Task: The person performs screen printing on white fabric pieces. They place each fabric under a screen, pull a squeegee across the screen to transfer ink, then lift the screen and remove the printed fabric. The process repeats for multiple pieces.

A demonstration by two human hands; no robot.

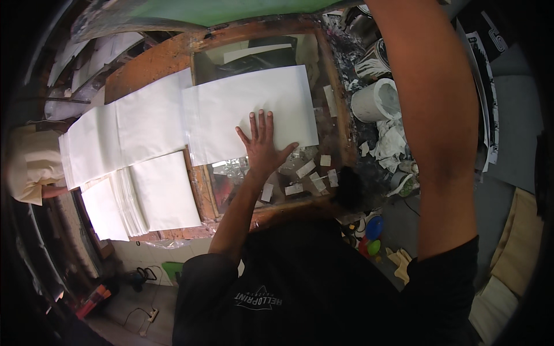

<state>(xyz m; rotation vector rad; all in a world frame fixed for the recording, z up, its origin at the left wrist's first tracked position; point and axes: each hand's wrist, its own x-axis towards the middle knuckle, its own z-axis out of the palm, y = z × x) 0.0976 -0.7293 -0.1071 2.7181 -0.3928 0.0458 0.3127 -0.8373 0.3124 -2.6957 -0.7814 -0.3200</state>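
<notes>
My left hand (263, 143) lies flat with its fingers spread on a white sheet (213, 112), perhaps a flat paper bag. The sheet rests on a wood-framed glass panel (225, 199) set in the worktable and overlaps the white sheets to its left. My right arm rises along the right side and leaves the view at the top; its hand is not visible. Above the table a green panel (254, 10) crosses the top edge, only partly in view. Several small white paper pieces (306, 168) are scattered on the glass below my left hand.
Stacked white sheets (150, 118) and a folded white pile (170, 193) cover the table's left part. A white bucket (375, 101), a paint-smeared can (372, 60) and crumpled white paper (391, 144) crowd the right side. Another person's sleeve (34, 161) shows at far left.
</notes>
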